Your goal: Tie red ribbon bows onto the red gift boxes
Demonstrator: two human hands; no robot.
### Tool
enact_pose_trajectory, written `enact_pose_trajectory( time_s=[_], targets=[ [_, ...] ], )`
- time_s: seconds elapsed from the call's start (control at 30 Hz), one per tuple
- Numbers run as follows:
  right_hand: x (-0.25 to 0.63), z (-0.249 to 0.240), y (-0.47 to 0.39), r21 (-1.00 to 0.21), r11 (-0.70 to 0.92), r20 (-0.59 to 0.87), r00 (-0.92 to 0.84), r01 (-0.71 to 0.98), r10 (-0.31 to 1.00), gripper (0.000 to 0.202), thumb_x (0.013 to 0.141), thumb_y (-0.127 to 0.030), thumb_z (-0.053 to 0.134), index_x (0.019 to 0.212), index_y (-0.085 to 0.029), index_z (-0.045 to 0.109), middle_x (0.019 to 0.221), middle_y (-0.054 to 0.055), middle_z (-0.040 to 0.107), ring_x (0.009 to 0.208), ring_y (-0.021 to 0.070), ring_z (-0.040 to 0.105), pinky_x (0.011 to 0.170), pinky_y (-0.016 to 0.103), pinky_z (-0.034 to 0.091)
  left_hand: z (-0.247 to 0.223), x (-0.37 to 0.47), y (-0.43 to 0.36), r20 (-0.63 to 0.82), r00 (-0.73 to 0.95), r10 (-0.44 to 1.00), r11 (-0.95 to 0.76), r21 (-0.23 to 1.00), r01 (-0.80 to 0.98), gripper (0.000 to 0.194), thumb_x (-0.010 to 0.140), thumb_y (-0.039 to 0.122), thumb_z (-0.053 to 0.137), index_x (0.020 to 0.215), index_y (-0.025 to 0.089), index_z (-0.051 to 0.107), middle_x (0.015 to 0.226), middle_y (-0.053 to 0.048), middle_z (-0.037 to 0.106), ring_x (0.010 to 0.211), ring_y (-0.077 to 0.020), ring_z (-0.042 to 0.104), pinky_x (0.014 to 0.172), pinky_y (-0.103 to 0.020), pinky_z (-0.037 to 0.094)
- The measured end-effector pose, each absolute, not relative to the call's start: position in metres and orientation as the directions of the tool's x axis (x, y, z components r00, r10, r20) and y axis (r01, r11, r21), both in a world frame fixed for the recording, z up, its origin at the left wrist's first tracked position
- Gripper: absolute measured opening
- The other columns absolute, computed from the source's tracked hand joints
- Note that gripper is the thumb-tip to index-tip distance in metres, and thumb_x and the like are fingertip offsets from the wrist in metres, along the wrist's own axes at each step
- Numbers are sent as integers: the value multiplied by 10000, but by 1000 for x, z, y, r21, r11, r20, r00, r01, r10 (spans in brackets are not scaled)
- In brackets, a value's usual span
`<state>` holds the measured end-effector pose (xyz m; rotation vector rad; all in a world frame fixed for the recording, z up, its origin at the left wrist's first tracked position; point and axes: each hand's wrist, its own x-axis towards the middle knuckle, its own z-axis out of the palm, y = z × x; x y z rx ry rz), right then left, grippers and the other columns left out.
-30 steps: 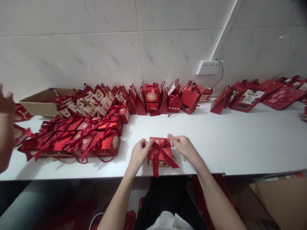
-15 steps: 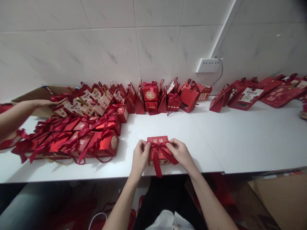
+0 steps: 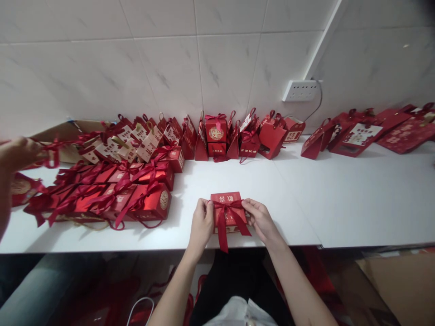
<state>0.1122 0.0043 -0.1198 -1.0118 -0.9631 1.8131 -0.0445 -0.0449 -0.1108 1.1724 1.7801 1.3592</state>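
Note:
A small red gift box (image 3: 225, 198) with pale printed characters sits near the table's front edge, directly before me. Around it runs a dark red ribbon (image 3: 223, 228), tied in a bow on top with two tails hanging toward me. At the box's left side my left hand (image 3: 203, 220) pinches one loop of the bow between thumb and fingers. My right hand (image 3: 260, 217) grips the opposite loop at the right side. Both hands rest close to the white table (image 3: 190, 190).
Rows of ribboned red boxes (image 3: 149, 199) stand on the left, with tagged boxes (image 3: 146, 142) behind. More boxes (image 3: 215, 136) line the tiled wall, and larger red bags (image 3: 355, 136) stand at right. A co-worker's hand (image 3: 20, 151) is at far left. A power strip (image 3: 301, 90) hangs on the wall.
My hands have stayed on the bow, the right one slightly farther out. The co-worker's hand has drawn back left from the tagged boxes, now with a red ribboned item. The view shifted slightly.

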Motion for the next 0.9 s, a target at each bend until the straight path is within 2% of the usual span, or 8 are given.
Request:
enact_pose_trajectory(
  time_s=[0.2,0.3,0.4,0.47,0.57,0.67,0.77,0.9],
  targets=[
    [108,-125,7,-864,-407,-309,-326,-298,894,390,605,-479,731,617,-155,515,472,-88,376,354,14,240,320,170,137,-112,-44,-46,23,-426,904,107,955,277,256,868,345,387,650,221,338,575,55,367,538,-123,375,544,-248,317],
    [112,-122,8,-873,-391,-309,-289,-292,906,400,616,-500,727,649,-166,509,474,-86,384,366,27,292,313,154,175,-114,-48,-47,5,-411,912,107,962,249,260,849,365,413,648,213,350,575,57,359,536,-114,374,537,-240,322],
    [126,-110,1,-945,-219,-190,-137,-244,972,389,667,-529,690,700,-186,510,519,-73,432,413,46,374,330,144,256,-114,-54,-46,-19,-390,921,107,973,206,235,822,408,452,716,201,423,647,41,444,594,-117,451,583,-240,382],
    [136,-99,-11,-985,-97,-81,-110,-142,991,391,739,-558,609,676,-183,517,527,-60,445,421,49,390,336,145,274,-112,-58,-43,-26,-390,920,98,981,168,243,777,432,518,817,197,469,785,7,526,740,-142,531,677,-262,429],
    [139,-90,-34,-988,-108,-142,-374,111,916,451,811,-570,502,627,-161,553,496,-22,498,406,60,428,326,155,274,-109,-60,-37,-17,-357,934,72,987,142,371,694,406,625,969,194,494,1036,-64,556,1044,-207,525,840,-312,432],
    [121,-98,-51,-932,-155,-325,-568,328,756,414,821,-538,498,679,-155,574,566,23,593,453,91,510,323,153,311,-106,-56,-31,-36,-251,967,75,986,149,455,693,375,638,1073,188,474,1094,-87,561,1055,-219,541,880,-341,432],
    [98,-115,-58,-939,-226,-338,-578,259,742,378,793,-545,507,778,-169,543,645,22,604,506,114,548,314,158,356,-105,-52,-29,-44,-208,977,80,982,169,468,707,352,627,1106,183,452,1058,-76,576,944,-198,588,862,-341,448],
    [86,-125,-59,-959,-260,-275,-570,111,774,361,762,-533,527,704,-181,478,562,-32,515,396,75,452,303,167,344,-106,-52,-31,-33,-211,977,77,976,204,471,706,329,632,1114,185,445,1086,-74,567,964,-192,586,872,-324,447]
  ],
)
